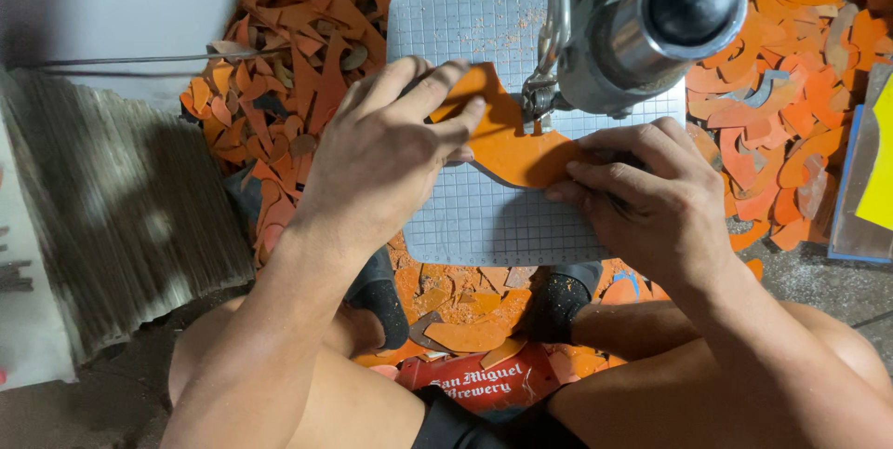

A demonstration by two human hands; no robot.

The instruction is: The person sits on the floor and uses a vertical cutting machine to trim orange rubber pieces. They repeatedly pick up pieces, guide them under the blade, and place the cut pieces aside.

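Both hands press flat on an orange sheet piece (507, 147), fingers spread rather than curled around it, pinning it to the grey gridded work plate (484, 216) of a cutting machine. Seen from above, the left hand (386, 156) lies over the piece's left part, with its fingertips (465, 114) reaching toward the machine's cutting head (538, 100). The right hand (651, 193) covers the piece's right end, just below and to the right of that head, fingertips pointing left along the piece's lower edge.

The orange piece is curved, with a pointed upper tip, and sits near the middle of the plate, its top edge touching the spot under the cutting head. A large metal cylinder with a dark round cap (693, 2), part of the machine, rises above and to the right of the head.

Orange offcuts (298, 67) lie heaped on the floor to the left, right and below the plate. A stack of grey sheets (121, 207) stands well to the left of the plate. The person's bare knees and dark shoes (558, 305) show below the plate, beside a red printed box (474, 382).
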